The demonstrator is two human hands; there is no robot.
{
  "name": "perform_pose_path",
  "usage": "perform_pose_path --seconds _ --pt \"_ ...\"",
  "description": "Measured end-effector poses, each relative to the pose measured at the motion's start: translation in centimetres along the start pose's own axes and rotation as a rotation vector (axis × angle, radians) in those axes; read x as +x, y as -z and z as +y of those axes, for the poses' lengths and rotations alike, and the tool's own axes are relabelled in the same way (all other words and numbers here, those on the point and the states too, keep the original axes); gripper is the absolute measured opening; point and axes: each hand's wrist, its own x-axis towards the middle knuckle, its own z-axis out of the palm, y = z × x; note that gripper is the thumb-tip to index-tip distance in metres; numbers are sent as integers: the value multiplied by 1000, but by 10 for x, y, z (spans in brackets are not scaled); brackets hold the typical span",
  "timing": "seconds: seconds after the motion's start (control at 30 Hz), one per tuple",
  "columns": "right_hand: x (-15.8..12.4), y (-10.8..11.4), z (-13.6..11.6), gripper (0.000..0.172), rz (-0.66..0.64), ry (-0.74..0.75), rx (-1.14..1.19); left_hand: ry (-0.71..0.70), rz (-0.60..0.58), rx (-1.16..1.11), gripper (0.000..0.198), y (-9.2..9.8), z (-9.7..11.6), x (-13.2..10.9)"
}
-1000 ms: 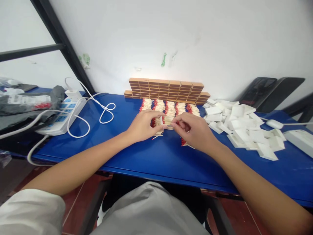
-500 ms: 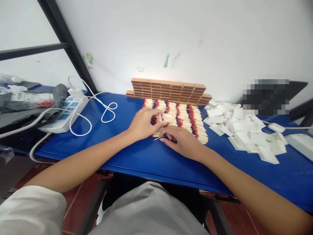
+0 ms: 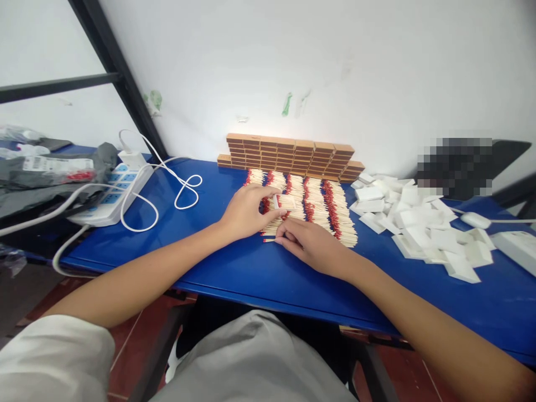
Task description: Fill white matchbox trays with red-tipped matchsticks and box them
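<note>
My left hand [image 3: 251,211] is closed on a small white matchbox tray [image 3: 286,202], thumb and fingers at its left end. Matches with red heads lie inside the tray, which is held over the rows of matches [image 3: 316,204]. Close below it, my right hand [image 3: 304,240] has its thumb and forefinger pinched together at the near edge of the left row. A match [image 3: 269,240] sticks out to the left of those fingertips, its red head pointing left. The right hand's other fingers are curled under.
Brown matchboxes [image 3: 288,156] are stacked along the wall behind the matches. Many white trays [image 3: 422,218] lie heaped at the right. On the left are a power strip [image 3: 113,192], white cables [image 3: 184,192] and grey plastic packages [image 3: 50,178]. The blue table [image 3: 234,273] ends near my lap.
The right fingertips have drawn together and shifted very slightly, and the match beside them lies flatter. My left hand keeps its hold on the tray. The view has shifted a little.
</note>
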Motion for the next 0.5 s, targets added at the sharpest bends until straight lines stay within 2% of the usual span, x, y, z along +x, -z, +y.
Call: perform_pose_path --seconds 0.5 --pt "0 4 -3 9 -48 -45 -23 -21 0 6 39 -1 -2 0"
